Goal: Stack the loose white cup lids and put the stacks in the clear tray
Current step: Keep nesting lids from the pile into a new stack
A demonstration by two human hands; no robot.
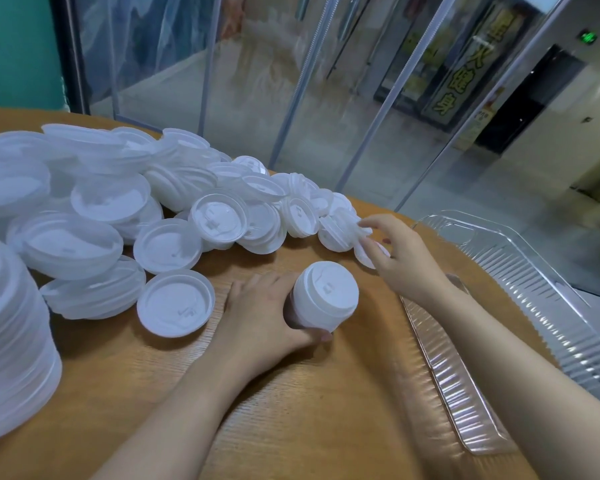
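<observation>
A heap of loose white cup lids [125, 216] covers the left and far side of the wooden table [309, 410]. My left hand [267, 313] grips a short stack of lids [326, 296] standing upright near the table's middle. My right hand [399, 254] reaches to the right end of the heap, its fingers touching a loose lid [366, 252] lying flat there; whether it grips that lid I cannot tell. The clear tray [520, 306] lies at the right, with nothing visible inside it.
A tall stack of larger white lids [11, 348] stands at the near left edge. One single lid [175, 303] lies flat just left of my left hand. Glass partitions and a hallway floor lie beyond the table's far edge.
</observation>
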